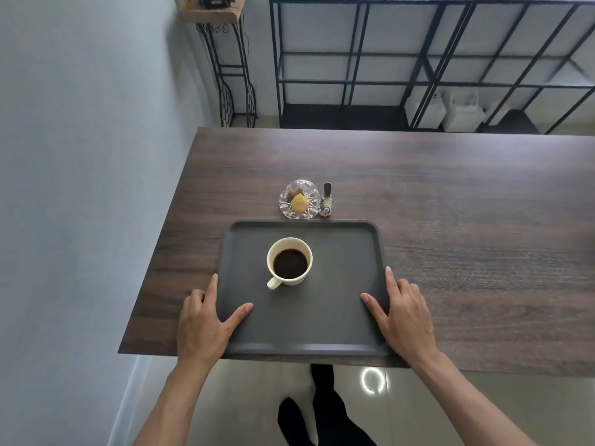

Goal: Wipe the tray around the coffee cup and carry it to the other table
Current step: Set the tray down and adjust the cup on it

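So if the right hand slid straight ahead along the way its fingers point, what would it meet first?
Probably nothing: the right hand points along the tray right rim, and beyond lies bare table. The small bird figurine sits further left, seemingly off that line.

Tray (322, 320) — flat charcoal grey, no pattern. Cup (289, 263) on it is cream, the coffee (290, 263) inside near black. Table (467, 220) is dark brown with fine wood grain running lengthwise. Beyond the tray, a clear cut-glass dish (297, 201) with a starburst pattern, something yellow and something brown in it. Beside it a small bird figurine (326, 206) — white, dark tail, touch of yellow and blue. Shelving (428, 69) frames are black; wall (80, 156) pale grey. My trousers (325, 410) are black against the pale glossy floor (251, 397).
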Motion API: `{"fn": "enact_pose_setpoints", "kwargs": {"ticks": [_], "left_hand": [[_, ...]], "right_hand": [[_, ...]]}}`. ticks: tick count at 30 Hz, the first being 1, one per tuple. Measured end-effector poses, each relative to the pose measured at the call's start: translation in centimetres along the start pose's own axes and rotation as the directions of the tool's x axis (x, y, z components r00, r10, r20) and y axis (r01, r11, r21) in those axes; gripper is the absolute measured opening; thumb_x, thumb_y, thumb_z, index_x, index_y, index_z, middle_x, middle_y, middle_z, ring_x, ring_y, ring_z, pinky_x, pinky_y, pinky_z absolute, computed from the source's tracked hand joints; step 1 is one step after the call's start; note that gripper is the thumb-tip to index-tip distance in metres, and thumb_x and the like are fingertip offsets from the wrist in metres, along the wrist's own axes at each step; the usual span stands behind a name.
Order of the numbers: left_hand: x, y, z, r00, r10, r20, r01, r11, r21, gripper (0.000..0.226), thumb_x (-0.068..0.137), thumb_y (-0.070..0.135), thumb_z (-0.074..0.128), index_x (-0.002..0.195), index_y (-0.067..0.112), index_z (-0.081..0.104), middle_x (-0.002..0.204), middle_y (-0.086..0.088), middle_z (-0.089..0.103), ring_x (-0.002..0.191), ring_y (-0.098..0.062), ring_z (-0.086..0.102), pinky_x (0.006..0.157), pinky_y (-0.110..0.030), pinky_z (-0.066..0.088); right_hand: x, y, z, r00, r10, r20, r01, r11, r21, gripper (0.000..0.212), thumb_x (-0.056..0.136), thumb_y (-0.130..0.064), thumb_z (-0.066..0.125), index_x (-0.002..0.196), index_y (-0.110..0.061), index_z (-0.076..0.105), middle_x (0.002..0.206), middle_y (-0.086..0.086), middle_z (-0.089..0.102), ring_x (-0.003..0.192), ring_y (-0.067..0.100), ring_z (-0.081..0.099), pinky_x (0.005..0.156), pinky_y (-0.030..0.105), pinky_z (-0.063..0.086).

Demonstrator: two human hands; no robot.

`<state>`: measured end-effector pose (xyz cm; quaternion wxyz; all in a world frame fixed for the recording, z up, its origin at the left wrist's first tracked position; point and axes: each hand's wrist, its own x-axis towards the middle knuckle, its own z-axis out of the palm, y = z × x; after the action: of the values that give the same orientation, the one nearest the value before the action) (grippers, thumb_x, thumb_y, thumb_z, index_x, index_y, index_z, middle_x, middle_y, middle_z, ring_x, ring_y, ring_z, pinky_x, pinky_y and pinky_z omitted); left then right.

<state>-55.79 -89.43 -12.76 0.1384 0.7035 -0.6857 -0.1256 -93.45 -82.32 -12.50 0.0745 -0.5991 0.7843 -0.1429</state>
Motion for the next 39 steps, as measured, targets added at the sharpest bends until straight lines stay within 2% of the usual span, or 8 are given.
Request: {"fn": "enact_pose_setpoints", "kwargs": {"ticks": [11,14,16,21,24,28,32,39], "left_hand": [[0.5,0.4,-1.0,0.993,-0.042,0.112,0.043,0.999,-0.003,0.102,0.077,0.087,0.05,0.159,0.029,0.028,0.107,-0.002,0.045,0.097,-0.018,0.046,0.072,-0.036,0.056],[0.8,0.8,-2.0,1.0,-0.009,0.019,0.009,0.999,-0.033,0.1,0.077,0.091,0.05,0.155,0.03,0.036,0.114,-0.002,0.047,0.1,-0.017,0.045,0.078,-0.038,0.058],[1.4,1.9,-2.7,0.994,0.106,-0.031,-0.107,0.993,-0.051,0.097,0.076,0.092,0.05,0.15,0.03,0.044,0.114,0.003,0.05,0.1,-0.012,0.045,0.081,-0.035,0.056],[3.9,5.9,-3.3,0.947,0.262,0.185,-0.255,0.965,-0.058,0.107,0.067,0.097,0.053,0.152,0.034,0.038,0.12,0.008,0.049,0.109,-0.013,0.044,0.095,-0.038,0.048],[5.3,7.2,-3.0,0.904,0.297,0.307,-0.294,0.954,-0.056,0.107,0.063,0.093,0.06,0.151,0.038,0.035,0.123,0.011,0.046,0.113,-0.013,0.042,0.1,-0.039,0.043],[6.6,7.7,-2.8,0.876,0.346,0.338,-0.331,0.938,-0.103,0.09,0.064,0.077,0.073,0.141,0.039,0.046,0.121,0.015,0.048,0.11,-0.01,0.043,0.096,-0.038,0.043],[7.3,7.6,-2.8,0.856,0.363,0.367,-0.332,0.932,-0.149,0.081,0.066,0.063,0.079,0.137,0.039,0.049,0.123,0.019,0.049,0.11,-0.009,0.044,0.095,-0.039,0.043],[8.9,8.6,-3.5,0.77,0.424,0.477,-0.389,0.904,-0.177,0.08,0.069,0.045,0.08,0.141,0.041,0.046,0.127,0.02,0.047,0.109,-0.011,0.042,0.1,-0.042,0.042]], "right_hand": [[-0.4,0.0,0.0,1.0,0.016,-0.02,-0.016,1.0,0.017,0.075,0.097,-0.053,0.062,0.149,-0.001,0.049,0.099,0.013,0.056,0.088,0.032,0.053,0.077,0.051,0.055],[-0.1,-0.2,-0.7,0.996,0.024,-0.091,-0.019,0.998,0.052,0.071,0.098,-0.059,0.054,0.146,-0.006,0.053,0.112,0.015,0.055,0.099,0.034,0.052,0.085,0.051,0.053],[0.8,-1.3,-1.5,0.993,-0.049,-0.107,0.057,0.995,0.076,0.07,0.097,-0.061,0.054,0.146,-0.011,0.054,0.117,0.009,0.053,0.104,0.03,0.052,0.088,0.046,0.052],[4.2,-6.1,-2.4,0.952,-0.305,0.03,0.3,0.946,0.121,0.079,0.095,-0.071,0.053,0.154,-0.018,0.047,0.122,-0.001,0.053,0.113,0.018,0.051,0.096,0.036,0.051],[6.1,-8.1,-1.9,0.929,-0.345,0.133,0.331,0.936,0.12,0.089,0.091,-0.077,0.052,0.159,-0.022,0.037,0.13,-0.001,0.051,0.119,0.018,0.047,0.102,0.036,0.048],[7.4,-8.9,-0.7,0.913,-0.358,0.198,0.336,0.932,0.133,0.087,0.089,-0.076,0.056,0.158,-0.027,0.037,0.128,-0.001,0.052,0.116,0.017,0.047,0.099,0.035,0.049],[7.0,-9.1,0.2,0.904,-0.378,0.202,0.341,0.92,0.195,0.074,0.089,-0.077,0.057,0.149,-0.038,0.041,0.121,-0.008,0.051,0.106,0.009,0.045,0.091,0.031,0.051],[5.1,-9.1,0.0,0.942,-0.324,0.084,0.309,0.938,0.16,0.067,0.088,-0.076,0.058,0.135,-0.028,0.062,0.112,-0.008,0.06,0.098,0.009,0.049,0.083,0.028,0.05]]}}
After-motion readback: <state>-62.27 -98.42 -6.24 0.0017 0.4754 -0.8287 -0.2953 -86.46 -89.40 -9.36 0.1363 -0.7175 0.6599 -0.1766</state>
